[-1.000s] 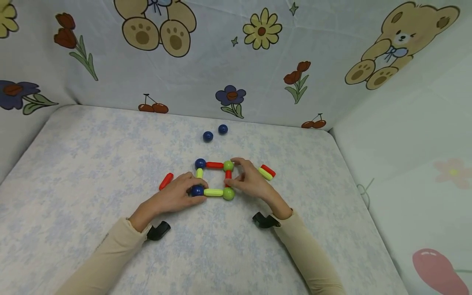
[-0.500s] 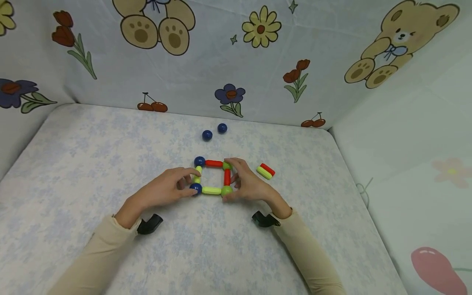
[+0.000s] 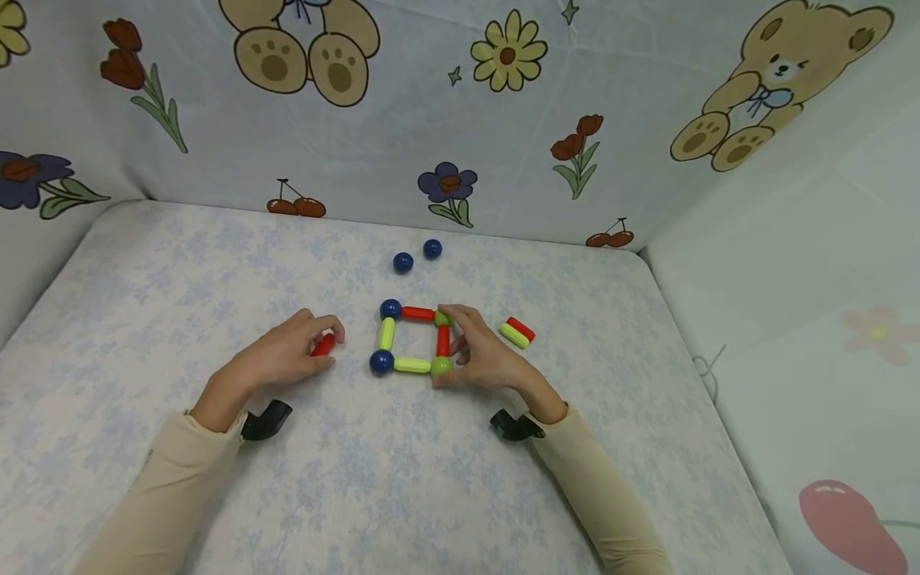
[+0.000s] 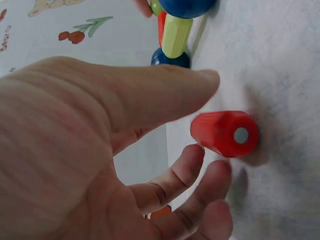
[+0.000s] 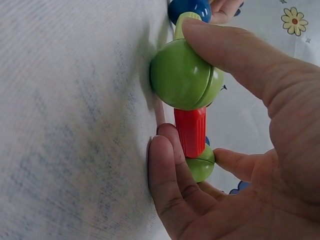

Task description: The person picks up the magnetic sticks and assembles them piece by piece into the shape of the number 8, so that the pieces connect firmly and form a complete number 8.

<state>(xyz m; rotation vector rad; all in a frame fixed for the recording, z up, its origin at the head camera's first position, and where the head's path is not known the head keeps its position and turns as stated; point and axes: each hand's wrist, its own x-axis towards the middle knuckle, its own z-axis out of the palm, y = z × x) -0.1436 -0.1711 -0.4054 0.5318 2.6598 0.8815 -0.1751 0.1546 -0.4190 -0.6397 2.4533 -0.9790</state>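
Observation:
A square of building rods and balls lies on the table: two blue balls (image 3: 382, 362) at its left corners, two green balls (image 5: 182, 75) at its right, with red and yellow-green rods (image 3: 412, 365) between. My right hand (image 3: 485, 351) holds its right side, thumb on the near green ball and index finger at the far one. To the left, my left hand (image 3: 291, 347) reaches around a loose red rod (image 4: 225, 132), which has a silver disc in its end. In the left wrist view, its thumb and visible fingers stand apart from that rod.
Two loose blue balls (image 3: 403, 263) lie beyond the square. A red rod (image 3: 521, 328) and a yellow-green rod (image 3: 513, 335) lie side by side right of my right hand. A printed cloth wall (image 3: 359, 152) rises behind the table (image 3: 402, 479).
My left hand has left the near blue corner ball and moved left to the loose red rod. My right thumb has shifted from the red side rod to the near green ball.

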